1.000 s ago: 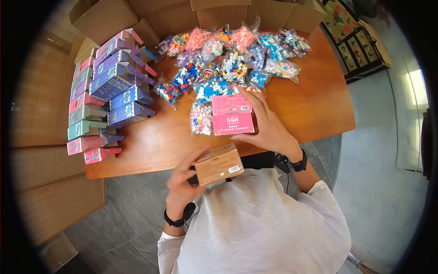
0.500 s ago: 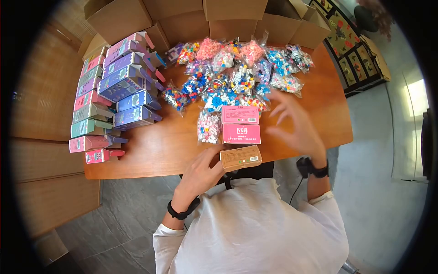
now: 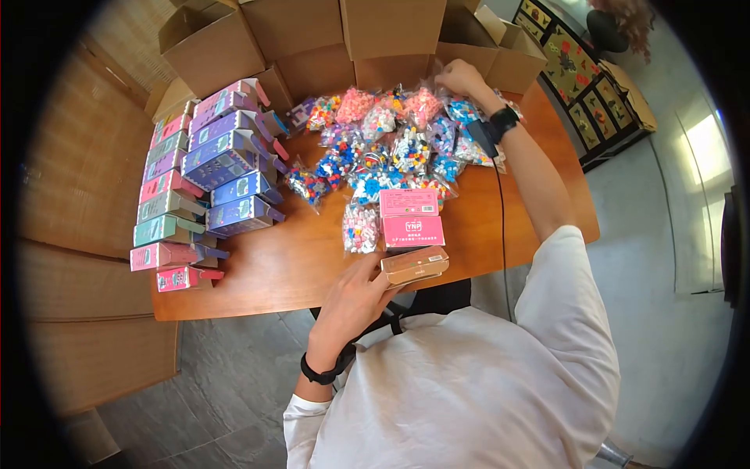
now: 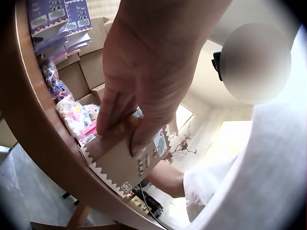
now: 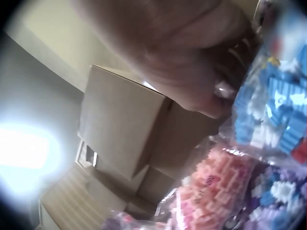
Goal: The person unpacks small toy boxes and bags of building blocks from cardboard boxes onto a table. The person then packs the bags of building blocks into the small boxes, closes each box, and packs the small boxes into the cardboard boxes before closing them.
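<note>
My left hand (image 3: 353, 305) holds a brown box (image 3: 414, 267) at the table's front edge, just below two pink boxes (image 3: 412, 231). The left wrist view shows the left hand (image 4: 144, 81) with thumb and fingers on opposite sides of this box (image 4: 117, 165), whose edge is scalloped. At the back of the bag pile, my right hand (image 3: 462, 80) has curled fingers at the top of a clear bag of blue and white bricks (image 3: 462, 113). Close up, the right hand (image 5: 192, 62) pinches the plastic of that bag (image 5: 276, 105); some fingertips are hidden.
Open printed boxes (image 3: 226, 156) stand in rows at the left of the table (image 3: 266, 273). Several bags of bricks (image 3: 378, 121) lie in the middle and back, with cardboard cartons (image 3: 391, 31) behind. A cable (image 3: 502, 227) hangs from the right wrist.
My right hand has left the pink boxes and reached to the back bags, where it grips one. My left hand brought the brown box rightward, below the pink ones, and it has tilted.
</note>
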Tool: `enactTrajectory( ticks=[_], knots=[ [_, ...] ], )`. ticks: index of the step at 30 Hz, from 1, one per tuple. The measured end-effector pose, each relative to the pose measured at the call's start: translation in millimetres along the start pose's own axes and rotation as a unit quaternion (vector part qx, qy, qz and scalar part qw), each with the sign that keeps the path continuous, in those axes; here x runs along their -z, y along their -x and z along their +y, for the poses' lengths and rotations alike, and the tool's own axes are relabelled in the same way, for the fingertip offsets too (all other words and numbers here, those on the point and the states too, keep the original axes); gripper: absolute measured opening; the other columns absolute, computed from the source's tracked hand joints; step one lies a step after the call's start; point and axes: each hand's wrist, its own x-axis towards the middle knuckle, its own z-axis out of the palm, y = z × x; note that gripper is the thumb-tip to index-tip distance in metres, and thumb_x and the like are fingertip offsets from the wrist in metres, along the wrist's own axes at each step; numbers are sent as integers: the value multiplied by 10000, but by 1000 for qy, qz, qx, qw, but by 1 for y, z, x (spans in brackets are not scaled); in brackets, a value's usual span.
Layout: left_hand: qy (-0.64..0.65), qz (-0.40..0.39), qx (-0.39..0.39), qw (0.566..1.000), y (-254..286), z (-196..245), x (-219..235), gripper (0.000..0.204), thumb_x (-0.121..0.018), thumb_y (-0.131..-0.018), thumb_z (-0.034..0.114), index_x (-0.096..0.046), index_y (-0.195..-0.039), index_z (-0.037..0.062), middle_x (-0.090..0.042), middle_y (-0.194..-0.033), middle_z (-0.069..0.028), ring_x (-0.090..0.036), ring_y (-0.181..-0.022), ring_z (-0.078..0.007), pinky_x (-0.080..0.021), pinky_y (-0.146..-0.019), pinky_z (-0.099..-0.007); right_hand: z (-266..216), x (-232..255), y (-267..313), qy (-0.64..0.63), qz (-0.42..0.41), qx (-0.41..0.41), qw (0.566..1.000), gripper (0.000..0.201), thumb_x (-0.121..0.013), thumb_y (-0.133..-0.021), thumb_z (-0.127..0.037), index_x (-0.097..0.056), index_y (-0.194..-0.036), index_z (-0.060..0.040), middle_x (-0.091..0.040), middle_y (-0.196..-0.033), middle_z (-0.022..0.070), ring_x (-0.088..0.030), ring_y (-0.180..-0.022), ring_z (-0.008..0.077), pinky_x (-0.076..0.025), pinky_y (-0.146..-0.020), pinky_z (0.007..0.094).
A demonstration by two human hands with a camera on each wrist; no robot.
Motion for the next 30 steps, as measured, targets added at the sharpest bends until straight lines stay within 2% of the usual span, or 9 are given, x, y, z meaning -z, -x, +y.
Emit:
enactTrajectory(
  ticks=[6, 8, 11, 14, 19, 22, 25, 27, 30],
  knots=[
    [-12, -3, -16, 1000, 1, -2, -1, 345, -788, -884, 159, -647, -1177, 43, -673, -1180, -151, -684, -992, -385, -566, -817, -467, -3, 63, 47, -227, 134, 31, 964, 285, -690, -929, -296, -732, -979, -18, -716, -895, 82, -648, -769, 187, -527, -714, 360],
    [-5, 2, -13, 1000, 1, -3, -1, 375, -787, -886, 145, -620, -1204, 40, -670, -1178, -161, -678, -1002, -388, -559, -824, -472, 5, 79, 61, -435, 202, 58, 876, 194, -619, -1008, -220, -713, -1036, -52, -698, -934, 27, -627, -813, 135, -523, -757, 325],
    [3, 15, -21, 1000, 1, -3, -3, 419, -787, -887, 125, -582, -1243, 40, -668, -1172, -168, -673, -1002, -398, -552, -821, -470, 58, 117, 70, -506, 233, 47, 829, 197, -584, -1044, -221, -677, -1097, -55, -689, -1002, 7, -638, -870, 118, -528, -798, 307],
    [4, 10, -18, 1000, 1, -4, -4, 450, -790, -883, 109, -561, -1265, 43, -666, -1162, -171, -666, -956, -389, -541, -791, -456, 62, 175, 123, -615, 114, 67, 777, 198, -586, -1038, -215, -669, -1057, -36, -689, -1000, 19, -649, -916, 112, -532, -826, 302],
    [16, 56, -29, 998, -2, -1, -7, 441, -817, -867, 104, -564, -1214, 1, -674, -1023, -182, -655, -842, -376, -535, -737, -443, 47, 185, 214, -546, 37, -36, 836, 176, -602, -1031, -213, -662, -1041, -47, -693, -1014, 20, -665, -965, 123, -522, -867, 283],
    [13, 47, -18, 999, -2, -1, -6, 439, -822, -869, 115, -572, -1209, -4, -687, -1029, -196, -666, -848, -385, -542, -740, -445, 63, 154, 252, -354, 15, -84, 932, 151, -611, -1041, -172, -659, -1097, -40, -733, -1047, 55, -675, -969, 89, -522, -858, 276],
    [17, 39, 5, 999, -1, -3, -7, 415, -819, -876, 130, -609, -1205, -9, -704, -1068, -208, -684, -908, -406, -552, -774, -446, 28, 121, 306, -280, 119, -120, 945, 130, -638, -1021, -146, -653, -1087, -35, -740, -1126, 106, -690, -1098, 177, -509, -960, 365],
    [24, 36, 24, 999, -2, -2, -7, 404, -818, -880, 143, -630, -1203, -11, -712, -1084, -216, -692, -941, -417, -557, -793, -446, 28, 98, 331, 4, 191, 117, 975, 146, -670, -992, -130, -659, -1096, -29, -687, -1291, 157, -628, -1252, 299, -472, -1032, 449],
    [47, 19, 74, 996, -1, 0, -5, 387, -815, -891, 168, -660, -1199, -7, -720, -1093, -223, -695, -975, -431, -561, -822, -449, 28, 82, 352, 65, 132, 141, 979, 144, -675, -973, -112, -670, -1093, -34, -576, -1457, 169, -515, -1360, 387, -421, -1086, 506]
  ],
)
